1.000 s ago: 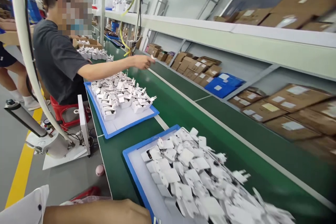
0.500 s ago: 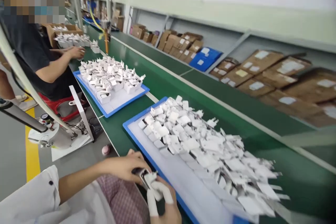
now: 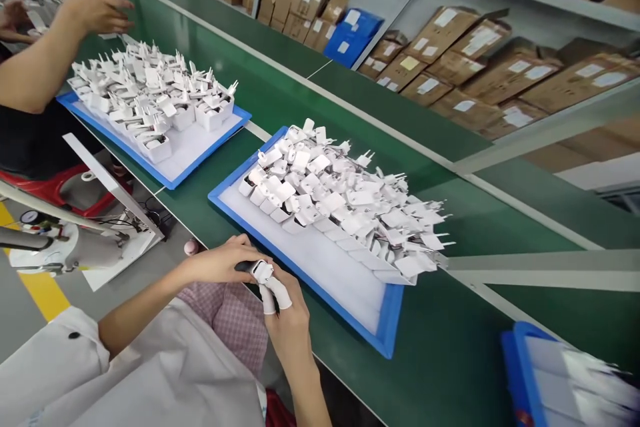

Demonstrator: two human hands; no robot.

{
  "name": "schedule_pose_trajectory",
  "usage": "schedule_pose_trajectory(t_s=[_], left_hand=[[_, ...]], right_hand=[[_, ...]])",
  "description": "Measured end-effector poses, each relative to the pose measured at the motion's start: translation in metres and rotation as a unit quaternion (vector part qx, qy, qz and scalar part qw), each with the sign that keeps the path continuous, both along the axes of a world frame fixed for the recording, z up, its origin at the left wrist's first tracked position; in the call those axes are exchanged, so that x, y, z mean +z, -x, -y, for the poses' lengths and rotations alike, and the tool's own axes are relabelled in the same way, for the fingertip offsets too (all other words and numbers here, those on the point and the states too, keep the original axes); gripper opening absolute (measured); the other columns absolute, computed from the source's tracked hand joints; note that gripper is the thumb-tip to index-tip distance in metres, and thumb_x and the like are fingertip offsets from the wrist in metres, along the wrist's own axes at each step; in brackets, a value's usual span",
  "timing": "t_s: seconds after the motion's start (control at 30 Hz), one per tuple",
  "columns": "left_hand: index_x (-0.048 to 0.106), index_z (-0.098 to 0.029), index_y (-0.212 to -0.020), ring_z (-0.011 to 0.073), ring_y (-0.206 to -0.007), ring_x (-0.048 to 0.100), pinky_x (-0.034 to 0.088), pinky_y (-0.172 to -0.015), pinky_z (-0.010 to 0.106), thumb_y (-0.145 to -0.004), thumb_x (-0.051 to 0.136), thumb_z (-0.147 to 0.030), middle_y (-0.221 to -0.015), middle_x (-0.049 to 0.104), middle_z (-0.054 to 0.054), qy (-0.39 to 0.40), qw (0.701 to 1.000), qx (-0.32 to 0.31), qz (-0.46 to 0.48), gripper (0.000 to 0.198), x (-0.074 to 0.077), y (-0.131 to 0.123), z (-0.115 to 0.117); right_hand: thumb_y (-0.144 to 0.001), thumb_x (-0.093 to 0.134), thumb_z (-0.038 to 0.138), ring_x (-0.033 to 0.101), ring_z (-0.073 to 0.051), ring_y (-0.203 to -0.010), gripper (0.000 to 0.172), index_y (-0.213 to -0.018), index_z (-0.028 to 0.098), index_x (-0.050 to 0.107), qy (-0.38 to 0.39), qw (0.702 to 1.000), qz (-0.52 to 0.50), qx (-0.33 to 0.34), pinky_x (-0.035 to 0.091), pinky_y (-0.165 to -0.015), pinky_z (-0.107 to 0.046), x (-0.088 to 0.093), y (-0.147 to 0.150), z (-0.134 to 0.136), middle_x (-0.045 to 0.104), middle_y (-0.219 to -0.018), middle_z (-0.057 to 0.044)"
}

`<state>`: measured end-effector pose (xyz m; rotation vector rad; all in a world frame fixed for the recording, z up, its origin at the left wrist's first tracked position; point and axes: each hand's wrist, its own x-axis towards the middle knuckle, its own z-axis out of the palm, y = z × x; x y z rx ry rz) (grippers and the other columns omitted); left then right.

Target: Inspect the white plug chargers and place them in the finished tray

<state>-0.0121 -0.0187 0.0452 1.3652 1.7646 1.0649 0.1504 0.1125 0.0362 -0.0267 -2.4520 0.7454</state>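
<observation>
Head view: my grip is together on one white casing [image 3: 263,271], held up at the table's near edge. My left hand [image 3: 223,260] is clamped on it from the left, with something dark at the fingertips that I cannot make out. My right hand [image 3: 290,300] is clamped on it from the other side, with white finger covers [image 3: 281,291] on two digits.

Just beyond my hands lies a blue-rimmed tray [image 3: 393,320], one corner toward the table's near edge. A heap of white plugs [image 3: 325,193] fills its far side, many with pins sticking out; the side nearer me shows bare white lining.

Further left along the table [image 3: 450,347], also by the near edge, sits a second tray [image 3: 211,150] with more plugs [image 3: 150,83] standing on it. A co-worker's hand [image 3: 95,13] hangs over its far left corner. Toward the table's right end is a third tray [image 3: 513,373], its contents blurred.

Past the table's far edge, cartons [image 3: 430,37] stand on a shelf beside a blue package [image 3: 353,38]. Below the near edge, to my left, are a red stool [image 3: 70,190] and a metal tank [image 3: 75,250].
</observation>
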Motion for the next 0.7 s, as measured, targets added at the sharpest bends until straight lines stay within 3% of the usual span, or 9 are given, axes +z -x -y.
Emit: schedule_pose_trajectory(t_s=[0.1, 0.2, 0.27, 0.37, 0.43, 0.5, 0.6, 0.63, 0.7], left_hand=[[0.059, -0.025, -0.136, 0.0224, -0.099, 0.055, 0.045, -0.09, 0.035, -0.089, 0.069, -0.036, -0.12, 0.068, 0.009, -0.019, 0.999, -0.009, 0.043, 0.049, 0.0, 0.005, 0.004], [0.064, -0.019, -0.127, 0.0134, -0.069, 0.063, 0.049, -0.065, 0.026, -0.088, 0.067, -0.049, -0.117, 0.069, 0.011, 0.024, 0.972, -0.044, 0.23, 0.049, 0.0, 0.011, 0.007], [0.066, -0.017, -0.12, 0.0107, -0.058, 0.063, 0.049, -0.057, 0.023, -0.091, 0.06, -0.056, -0.108, 0.071, 0.01, 0.058, 0.941, -0.018, 0.333, 0.05, -0.002, 0.009, 0.007], [0.066, -0.016, -0.118, 0.0154, -0.066, 0.07, 0.057, -0.065, 0.028, -0.091, 0.059, -0.057, -0.099, 0.073, 0.009, 0.065, 0.927, 0.046, 0.366, 0.05, -0.006, -0.001, 0.006], [0.066, -0.016, -0.118, 0.0182, -0.07, 0.072, 0.06, -0.07, 0.032, -0.09, 0.061, -0.056, -0.098, 0.072, 0.01, 0.063, 0.922, 0.069, 0.376, 0.05, -0.008, -0.008, 0.004], [0.067, -0.015, -0.115, 0.0187, -0.071, 0.072, 0.062, -0.071, 0.033, -0.088, 0.064, -0.055, -0.101, 0.071, 0.01, 0.062, 0.917, 0.08, 0.385, 0.048, -0.009, -0.011, 0.003], [0.07, -0.015, -0.111, 0.0167, -0.069, 0.072, 0.062, -0.07, 0.032, -0.087, 0.067, -0.05, -0.111, 0.065, 0.01, 0.069, 0.909, 0.084, 0.403, 0.042, -0.006, -0.01, 0.0], [0.071, -0.015, -0.11, 0.0164, -0.069, 0.072, 0.063, -0.07, 0.032, -0.087, 0.068, -0.048, -0.112, 0.063, 0.01, 0.075, 0.905, 0.084, 0.41, 0.04, -0.004, -0.008, 0.0], [0.072, -0.015, -0.107, 0.0162, -0.069, 0.072, 0.063, -0.069, 0.031, -0.085, 0.07, -0.046, -0.113, 0.06, 0.009, 0.089, 0.898, 0.08, 0.424, 0.038, 0.0, -0.004, -0.001]], right_hand=[[-0.096, 0.052, 0.01, 0.065, -0.023, -0.108, 0.038, -0.131, 0.023, 0.056, 0.0, 1.0, 0.024, -0.01, 0.06, -0.086, -0.04, 0.001, 0.001, 0.005, 0.067, -0.12, -0.012], [-0.097, 0.05, 0.011, 0.063, -0.023, -0.105, 0.041, -0.136, 0.023, 0.054, -0.005, 0.998, 0.056, -0.024, 0.059, -0.085, -0.039, 0.001, 0.0, 0.012, 0.067, -0.123, -0.011], [-0.097, 0.05, 0.013, 0.06, -0.025, -0.108, 0.043, -0.139, 0.023, 0.053, -0.023, 0.996, 0.077, -0.047, 0.058, -0.086, -0.042, 0.001, -0.004, 0.016, 0.068, -0.126, -0.011], [-0.097, 0.05, 0.018, 0.057, -0.029, -0.112, 0.041, -0.138, 0.025, 0.057, -0.004, 0.992, 0.107, -0.072, 0.057, -0.088, -0.049, 0.004, -0.011, 0.014, 0.064, -0.134, -0.011], [-0.097, 0.051, 0.024, 0.062, -0.027, -0.105, 0.035, -0.13, 0.026, 0.063, 0.114, 0.982, 0.139, -0.063, 0.058, -0.084, -0.046, 0.006, -0.014, 0.008, 0.064, -0.133, -0.011], [-0.095, 0.054, 0.033, 0.067, -0.022, -0.082, 0.032, -0.123, 0.023, 0.066, 0.317, 0.93, 0.177, -0.063, 0.061, -0.067, -0.038, 0.007, -0.013, 0.0, 0.068, -0.123, -0.013], [-0.083, 0.07, 0.044, 0.06, -0.013, -0.051, 0.045, -0.119, 0.018, 0.063, 0.591, 0.774, 0.206, -0.093, 0.057, -0.047, -0.032, 0.007, -0.006, -0.008, 0.069, -0.114, -0.013], [-0.077, 0.076, 0.045, 0.06, -0.012, -0.049, 0.05, -0.117, 0.019, 0.063, 0.638, 0.734, 0.21, -0.102, 0.057, -0.047, -0.032, 0.007, -0.003, -0.008, 0.068, -0.115, -0.012], [-0.069, 0.083, 0.044, 0.063, -0.012, -0.051, 0.049, -0.108, 0.02, 0.063, 0.676, 0.694, 0.219, -0.111, 0.06, -0.051, -0.033, 0.008, 0.002, -0.007, 0.067, -0.112, -0.008]])
